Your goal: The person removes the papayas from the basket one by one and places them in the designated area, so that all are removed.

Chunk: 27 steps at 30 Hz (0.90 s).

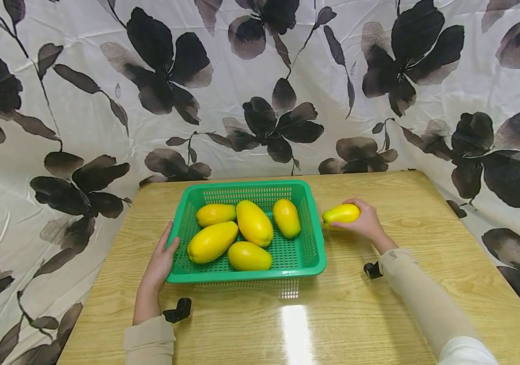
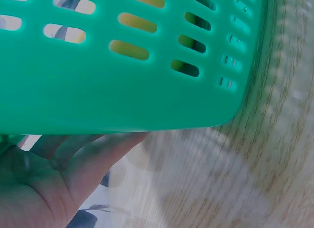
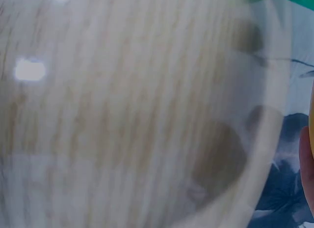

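Observation:
My right hand point(image 1: 364, 220) pinches a yellow papaya with a greenish tip point(image 1: 343, 213) between thumb and fingers, just right of the green plastic basket point(image 1: 246, 276). In the right wrist view only slivers of a finger point(image 3: 307, 164) and of the fruit show at the right edge. My left hand point(image 1: 159, 263) holds the basket's left side, thumb at the rim and fingers along the outer wall. The left wrist view shows this hand point(image 2: 59, 184) against the slotted wall. Several yellow papayas point(image 1: 254, 223) lie in the basket, mostly towards its left and middle.
The basket stands on a glossy wood-grain table point(image 1: 237, 324) that reflects light. A white curtain with dark flowers point(image 1: 223, 86) hangs behind and along the sides. Small black camera mounts point(image 1: 178, 310) stick out from both wrists.

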{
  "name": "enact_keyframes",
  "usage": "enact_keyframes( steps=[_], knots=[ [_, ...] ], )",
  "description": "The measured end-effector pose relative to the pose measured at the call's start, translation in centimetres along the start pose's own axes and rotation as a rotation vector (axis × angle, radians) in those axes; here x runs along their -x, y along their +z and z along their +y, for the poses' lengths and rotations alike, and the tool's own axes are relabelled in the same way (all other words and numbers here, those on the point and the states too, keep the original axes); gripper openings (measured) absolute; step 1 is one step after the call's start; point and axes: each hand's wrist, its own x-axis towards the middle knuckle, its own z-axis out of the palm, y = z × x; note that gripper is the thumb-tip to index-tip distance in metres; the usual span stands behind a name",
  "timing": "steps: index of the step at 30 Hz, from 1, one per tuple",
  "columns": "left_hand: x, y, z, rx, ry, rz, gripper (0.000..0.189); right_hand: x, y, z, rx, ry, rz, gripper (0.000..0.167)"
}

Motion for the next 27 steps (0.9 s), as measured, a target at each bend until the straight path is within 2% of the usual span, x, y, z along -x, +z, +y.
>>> enact_keyframes(
  steps=[20,27],
  knots=[
    [0.0,0.1,0.2,0.010,0.011,0.001,0.057,0.4,1.5,1.4,0.020,0.076,-0.058,0.071],
    [0.1,0.0,0.2,0.009,0.007,0.000,0.057,0.5,1.8,1.7,0.026,0.067,-0.046,0.070]
  ],
)
